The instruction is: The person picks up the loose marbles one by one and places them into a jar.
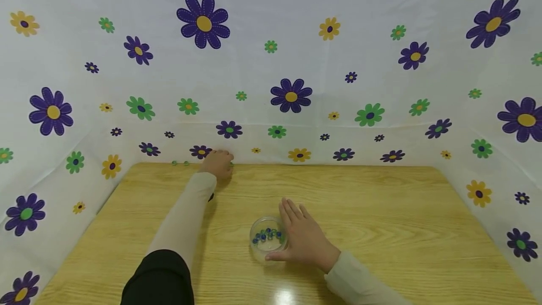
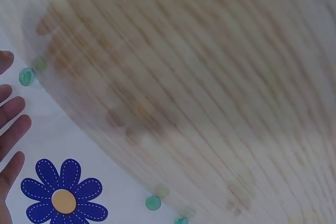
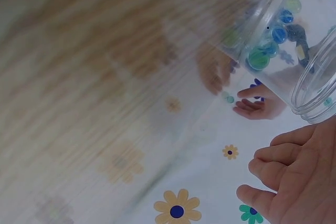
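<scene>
My left hand [image 1: 217,163] reaches to the table's back edge, its fingers beside a green marble [image 2: 27,76]. In the left wrist view a small gap shows between the spread fingertips [image 2: 16,129] and that marble. Two more green marbles [image 2: 153,203] lie along the same edge, to the left in the head view. A clear round jar [image 1: 268,244], without a lid, stands at mid-table with several blue and green marbles [image 3: 279,34] in it. My right hand [image 1: 308,239] is against the jar's right side, fingers straight, thumb at its front; the exact contact is unclear.
The wood-grain table [image 1: 364,211] is bounded at the back and both sides by white cloth [image 1: 254,69] with printed flowers. The cloth meets the back edge where the loose marbles lie. My left forearm [image 1: 182,220] crosses the table left of the jar.
</scene>
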Available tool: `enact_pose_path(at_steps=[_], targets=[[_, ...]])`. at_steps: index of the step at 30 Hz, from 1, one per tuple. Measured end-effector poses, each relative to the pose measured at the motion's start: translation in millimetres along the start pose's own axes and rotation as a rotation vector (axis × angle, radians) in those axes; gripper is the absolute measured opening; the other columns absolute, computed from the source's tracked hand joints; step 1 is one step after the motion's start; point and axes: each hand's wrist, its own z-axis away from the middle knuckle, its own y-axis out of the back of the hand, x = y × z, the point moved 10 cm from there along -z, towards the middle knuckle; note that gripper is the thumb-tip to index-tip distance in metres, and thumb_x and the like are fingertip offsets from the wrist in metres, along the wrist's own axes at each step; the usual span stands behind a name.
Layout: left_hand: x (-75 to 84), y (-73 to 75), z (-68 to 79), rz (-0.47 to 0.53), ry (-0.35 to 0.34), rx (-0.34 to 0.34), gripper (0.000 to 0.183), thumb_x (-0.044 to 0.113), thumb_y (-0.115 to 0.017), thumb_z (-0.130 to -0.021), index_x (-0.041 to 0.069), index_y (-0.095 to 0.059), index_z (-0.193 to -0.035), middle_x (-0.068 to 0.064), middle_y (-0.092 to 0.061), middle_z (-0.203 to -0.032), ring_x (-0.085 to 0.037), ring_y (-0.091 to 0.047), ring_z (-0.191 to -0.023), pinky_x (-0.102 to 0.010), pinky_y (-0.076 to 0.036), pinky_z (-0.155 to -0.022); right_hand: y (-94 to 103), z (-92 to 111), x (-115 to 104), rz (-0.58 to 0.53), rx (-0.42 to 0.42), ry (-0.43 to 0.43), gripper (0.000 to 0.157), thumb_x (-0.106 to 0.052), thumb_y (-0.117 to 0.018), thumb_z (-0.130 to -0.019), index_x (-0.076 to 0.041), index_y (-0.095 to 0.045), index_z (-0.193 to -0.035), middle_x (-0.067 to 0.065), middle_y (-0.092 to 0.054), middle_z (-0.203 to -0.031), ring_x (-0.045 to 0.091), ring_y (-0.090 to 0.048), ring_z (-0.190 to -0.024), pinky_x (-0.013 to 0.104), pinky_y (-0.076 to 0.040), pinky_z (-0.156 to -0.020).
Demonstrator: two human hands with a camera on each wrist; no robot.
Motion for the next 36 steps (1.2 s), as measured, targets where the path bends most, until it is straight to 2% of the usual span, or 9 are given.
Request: enact_pose_path(at_steps=[8, 19, 30, 36], targets=[[-2.5, -11.8, -2.0, -0.014, 0.008, -0.049, 0.030, 0.023, -0.066, -0.084, 0.004, -0.065, -0.108, -0.013, -0.068, -0.108, -0.031, -0.062, -0.105, -0.047, -0.045, -0.097, -2.0, 1.4, -1.0, -0.002, -0.013, -0.001, 0.119, -0.084, -0.048, -0.069, 0.003, -0.023, -0.147, 0.019, -0.023, -0.155, 0.029, -0.022, -0.144, 0.047, -0.026, -0.114], [-1.5, -17.2, 0.2, 0.011, 0.011, -0.041, 0.012, 0.018, -0.065, -0.084, 0.007, -0.067, -0.090, -0.009, -0.070, -0.089, -0.029, -0.065, -0.088, -0.046, -0.047, -0.090, -3.9, 1.9, -3.7, 0.004, -0.024, 0.007, 0.118, -0.084, -0.047, -0.070, 0.002, -0.024, -0.147, 0.018, -0.023, -0.155, 0.029, -0.022, -0.144, 0.047, -0.027, -0.114], [0.1, -20.8, -4.2, 0.021, -0.002, -0.043, 0.009, 0.016, -0.063, -0.085, 0.010, -0.070, -0.086, -0.005, -0.072, -0.088, -0.026, -0.067, -0.086, -0.046, -0.045, -0.092, -3.0, 1.7, -1.6, 0.014, -0.044, -0.005, 0.116, -0.083, -0.046, -0.071, 0.001, -0.022, -0.148, 0.017, -0.021, -0.156, 0.027, -0.021, -0.145, 0.046, -0.025, -0.115], [-0.9, -19.6, -6.6, 0.036, -0.006, -0.037, 0.011, 0.015, -0.064, -0.084, 0.011, -0.072, -0.090, -0.005, -0.073, -0.090, -0.025, -0.067, -0.087, -0.047, -0.046, -0.092, -0.7, 0.7, 0.6, 0.029, -0.018, 0.002, 0.116, -0.083, -0.046, -0.071, 0.001, -0.024, -0.148, 0.018, -0.023, -0.155, 0.027, -0.023, -0.144, 0.046, -0.027, -0.114]])
